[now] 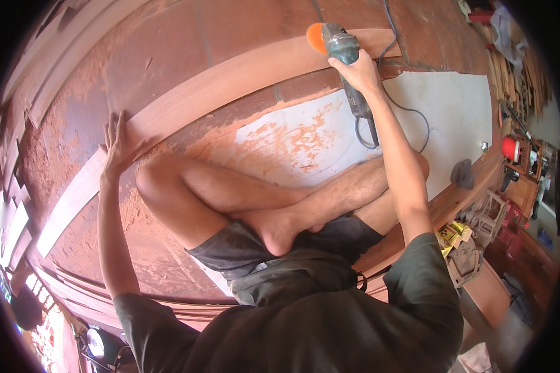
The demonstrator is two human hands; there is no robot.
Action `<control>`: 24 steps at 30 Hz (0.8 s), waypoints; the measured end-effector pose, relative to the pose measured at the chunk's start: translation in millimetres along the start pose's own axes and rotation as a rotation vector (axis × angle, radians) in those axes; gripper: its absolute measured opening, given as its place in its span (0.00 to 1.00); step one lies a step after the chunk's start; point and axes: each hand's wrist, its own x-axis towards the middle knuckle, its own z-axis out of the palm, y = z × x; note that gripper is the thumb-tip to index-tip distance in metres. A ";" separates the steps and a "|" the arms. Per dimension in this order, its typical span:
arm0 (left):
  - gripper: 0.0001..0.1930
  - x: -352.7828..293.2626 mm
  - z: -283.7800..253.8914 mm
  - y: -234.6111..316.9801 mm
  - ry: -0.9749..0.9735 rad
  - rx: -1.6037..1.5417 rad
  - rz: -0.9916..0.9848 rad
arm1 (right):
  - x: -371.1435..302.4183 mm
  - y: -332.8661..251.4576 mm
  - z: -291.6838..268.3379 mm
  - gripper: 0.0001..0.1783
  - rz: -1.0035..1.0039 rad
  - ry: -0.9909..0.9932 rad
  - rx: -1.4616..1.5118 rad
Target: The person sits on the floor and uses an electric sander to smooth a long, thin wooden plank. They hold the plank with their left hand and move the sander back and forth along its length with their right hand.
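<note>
A long, pale reddish wooden plank (pixel 230 81) lies across the floor in front of my crossed legs, bending in the fisheye picture. Toward its right end, my right hand (pixel 362 73) is wrapped round an angle grinder (pixel 342 45). The grinder's round orange disc (pixel 315 38) is over the plank's face; whether it touches the wood I cannot tell. Its dark rear body and cord run back beside my right forearm. My left hand (pixel 119 148) rests on the plank's left part, fingers stretched out toward its far edge, holding nothing else.
A white sheet (pixel 454 105) strewn with reddish sawdust lies between my legs and the plank. The grinder's cord (pixel 410 110) loops across it. More planks (pixel 56 74) are stacked at the far left. Tools, a red object (pixel 510 149) and wood pieces crowd the right side.
</note>
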 end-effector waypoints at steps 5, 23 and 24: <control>0.66 -14.4 9.0 -16.0 -0.029 -0.011 -0.064 | -17.7 -32.5 28.0 0.37 0.014 -0.009 -0.064; 0.68 -12.4 3.6 -8.7 -0.073 0.002 -0.092 | -21.8 -49.3 25.3 0.37 0.196 -0.073 -0.101; 0.68 -12.9 1.8 -7.1 -0.075 0.003 -0.099 | -30.6 -60.2 34.9 0.36 0.157 -0.049 -0.074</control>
